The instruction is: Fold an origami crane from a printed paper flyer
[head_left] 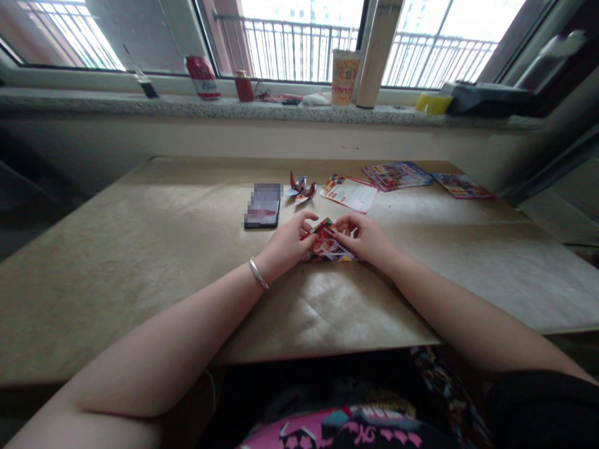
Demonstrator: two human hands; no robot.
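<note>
A colourful printed sheet of paper (326, 244), folded to a point at its far end, lies on the table before me. My left hand (294, 240) grips its left side between thumb and fingers. On the opposite side my right hand (362, 236) pinches the folded edge, its thumb lying on the paper. Just beyond my hands sits a small folded paper shape (302, 189) with pointed tips standing up. A phone (263, 206) with a blurred screen lies to the left of that shape.
Printed leaflets (350, 193) lie behind my right hand, with more colourful sheets (397, 175) and another stack (461, 185) farther right. On the windowsill (281, 113) stand a red can (203, 78), a paper cup (345, 78) and a cardboard tube (374, 62). The table's near edge is close to my body.
</note>
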